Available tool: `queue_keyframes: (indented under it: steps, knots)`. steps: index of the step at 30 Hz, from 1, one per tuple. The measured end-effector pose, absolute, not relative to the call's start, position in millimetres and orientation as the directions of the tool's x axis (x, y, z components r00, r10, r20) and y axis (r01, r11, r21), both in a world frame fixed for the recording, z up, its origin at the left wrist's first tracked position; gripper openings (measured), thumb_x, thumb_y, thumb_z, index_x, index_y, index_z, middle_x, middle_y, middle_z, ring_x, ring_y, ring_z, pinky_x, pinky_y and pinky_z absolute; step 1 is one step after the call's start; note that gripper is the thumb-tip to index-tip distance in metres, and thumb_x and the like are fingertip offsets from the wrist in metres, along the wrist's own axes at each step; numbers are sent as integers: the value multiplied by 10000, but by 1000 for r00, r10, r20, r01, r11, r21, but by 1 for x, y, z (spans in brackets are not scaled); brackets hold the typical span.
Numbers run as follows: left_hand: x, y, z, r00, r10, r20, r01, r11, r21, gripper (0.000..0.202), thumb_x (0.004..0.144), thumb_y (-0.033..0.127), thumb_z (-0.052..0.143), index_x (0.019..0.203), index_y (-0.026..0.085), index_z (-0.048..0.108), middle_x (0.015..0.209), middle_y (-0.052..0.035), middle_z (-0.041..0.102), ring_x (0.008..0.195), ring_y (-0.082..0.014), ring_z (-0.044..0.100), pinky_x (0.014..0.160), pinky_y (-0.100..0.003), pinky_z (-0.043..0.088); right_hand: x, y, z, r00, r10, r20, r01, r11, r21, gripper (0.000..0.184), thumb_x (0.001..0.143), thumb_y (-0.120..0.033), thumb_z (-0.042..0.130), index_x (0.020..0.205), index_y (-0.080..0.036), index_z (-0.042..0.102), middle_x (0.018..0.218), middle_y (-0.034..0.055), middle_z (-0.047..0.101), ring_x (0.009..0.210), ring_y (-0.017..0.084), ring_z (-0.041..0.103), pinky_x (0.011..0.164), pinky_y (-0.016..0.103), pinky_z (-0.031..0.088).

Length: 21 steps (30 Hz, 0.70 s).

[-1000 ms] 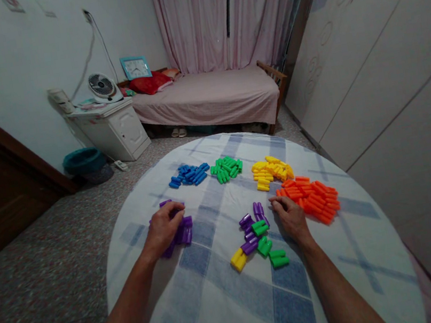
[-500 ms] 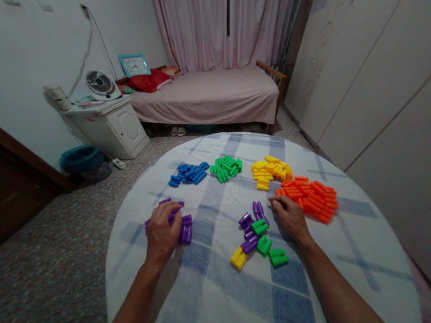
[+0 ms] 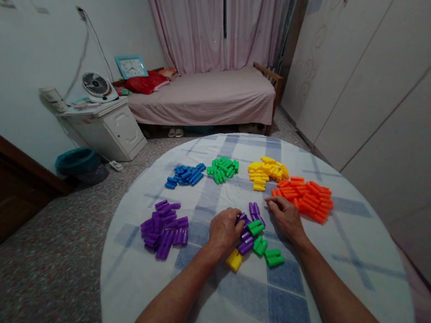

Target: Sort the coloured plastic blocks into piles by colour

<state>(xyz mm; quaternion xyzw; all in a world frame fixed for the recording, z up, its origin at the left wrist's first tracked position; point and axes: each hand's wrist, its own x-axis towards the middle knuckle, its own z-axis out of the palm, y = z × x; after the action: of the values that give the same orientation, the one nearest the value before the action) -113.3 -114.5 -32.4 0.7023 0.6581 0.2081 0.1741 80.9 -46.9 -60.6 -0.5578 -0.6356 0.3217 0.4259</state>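
My left hand (image 3: 225,231) is over the left side of a small mixed group of twin-tube plastic pieces, fingers closed on a purple piece (image 3: 243,219) at its edge. That group also has green pieces (image 3: 273,258) and a yellow piece (image 3: 234,260), partly behind my left hand. My right hand (image 3: 286,218) rests on the table between this group and the orange pile (image 3: 313,202), fingers curled together; whether anything is in them is hidden. Left of my left hand lies a purple pile (image 3: 163,228).
Farther back on the round table with its checked cloth (image 3: 149,312) lie a blue pile (image 3: 185,175), a green pile (image 3: 223,169) and a yellow pile (image 3: 267,170). Beyond stand a bed (image 3: 205,95), a white cabinet (image 3: 126,131) with a fan (image 3: 98,85), and a wardrobe (image 3: 382,61).
My left hand has moved right, from the purple pile to the mixed group, uncovering the purple pile. My right hand stays beside the orange pile. The view has shifted slightly.
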Motion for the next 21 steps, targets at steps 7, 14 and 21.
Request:
queue_keyframes:
  steps: [7, 14, 21]
  knots:
    - [-125, -108, -32, -87, 986, 144, 737, -34, 675, 182, 824, 273, 568, 963, 195, 655, 919, -53, 671, 813, -178, 608, 724, -284, 429, 82, -46, -63, -16, 980, 196, 449, 182, -875, 358, 797, -432, 492, 937, -168, 689, 945, 84, 707, 865, 222, 651, 797, 347, 481]
    - [-196, -146, -1, -204, 922, 328, 773, -55, 632, 251, 858, 331, 505, 1013, 202, 652, 1020, -62, 675, 946, -202, 615, 868, -333, 463, 82, -46, -62, -14, 981, 192, 458, 177, -871, 362, 791, -441, 500, 937, -173, 695, 917, 85, 708, 858, 233, 646, 800, 362, 479]
    - [-276, -179, -12, -321, 895, 310, 887, 169, 430, 265, 805, 363, 511, 955, 225, 680, 991, -87, 682, 975, -274, 587, 914, -416, 448, 81, -47, -61, 3, 985, 175, 444, 156, -883, 363, 783, -450, 500, 937, -179, 687, 929, 83, 710, 857, 233, 656, 797, 370, 484]
